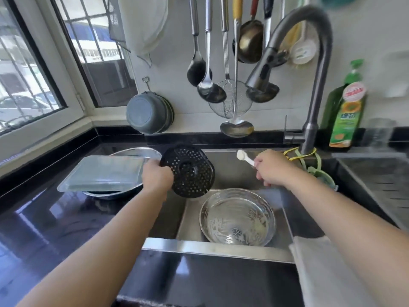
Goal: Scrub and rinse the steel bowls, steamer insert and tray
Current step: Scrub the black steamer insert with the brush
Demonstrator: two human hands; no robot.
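While daylight comes through the barred window (33, 69) at far left, a rectangular steel tray (104, 173) lies upside down on the black countertop (44, 218), resting across a steel bowl (137, 152) whose rim shows behind and beneath it. On the wall above hang stacked grey basins (148, 113) from a hook. Just right of the tray, the left hand (157, 176) curls its fingers around the edge of the black perforated steamer insert (190, 171), holding it tilted, almost on edge, above the left side of the sink (221, 249). Ladles, spoons and a wire skimmer (230, 103) hang in a row on the wall behind. Down in the sink basin sits a second steel bowl (238, 217), upright, with water and streaks of suds inside. Above and to its right, the right hand (271, 168) grips a white-handled brush or scrubber (244, 157); only the handle end is clear, sticking out toward the steamer insert but apart from it. The grey gooseneck faucet (309, 63) arches over that hand, its spray head pointing down, with yellow and green bands looped at its base. A green dish soap bottle (347, 111) stands on the back ledge right of the faucet. A pale cloth (321, 269) drapes over the sink's near right corner, beside the right forearm, and a ribbed steel draining surface (380, 173) lies at far right.
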